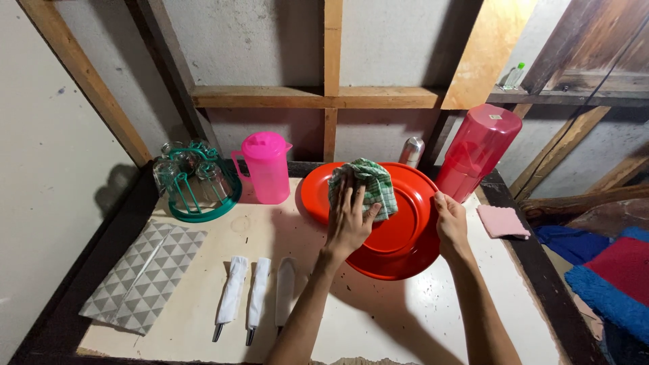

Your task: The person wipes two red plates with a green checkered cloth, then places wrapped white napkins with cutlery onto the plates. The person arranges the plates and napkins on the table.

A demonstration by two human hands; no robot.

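Observation:
A large round red tray (405, 230) is tilted up on the white table (405, 318), its far edge raised. My left hand (349, 217) presses a green checked cloth (368, 186) flat against the tray's face. My right hand (451, 225) grips the tray's right rim and steadies it. Both forearms reach in from the bottom of the view.
A pink lidded pitcher (266, 166) and a green rack of glasses (196, 179) stand at the back left. A tall red container (477, 151), a metal bottle (412, 150) and a pink folded cloth (502, 221) are at the right. A grey patterned mat (143, 276) and three napkin-wrapped utensils (257, 292) lie in front.

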